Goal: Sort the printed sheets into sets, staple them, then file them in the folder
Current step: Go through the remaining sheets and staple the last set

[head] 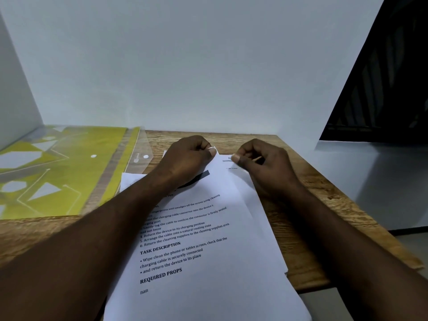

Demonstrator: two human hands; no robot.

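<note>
White printed sheets (208, 262) of paper, black text on top with headings such as "TASK DESCRIPTION" and "REQUIRED PROPS", are lying in a loose stack on the brown wood-grain table (312, 205). The stack is running from the near edge of the view up towards the middle of the table, and its lower end is hanging past the table's near edge. A crease is running down the right side of the top sheet, and that side is lifting slightly.

The left hand (187, 161) is resting on the far end of the stack with its fingers curled in, its thumb (212, 152) and forefinger pinching a white corner of paper at the top edge. The right hand (266, 167) is sitting just beside it, not touching it, with fingers curled tightly and the thumb tip (236, 158) pinching down on the top edge of the printed sheets next to a small grey printed bar.

A yellow-green translucent plastic folder (69, 170) with pale geometric shapes is lying flat on the left of the table, its clear flap and white snap button (146, 156) pointing towards the stack and overlapping the stack's upper left corner.
</note>
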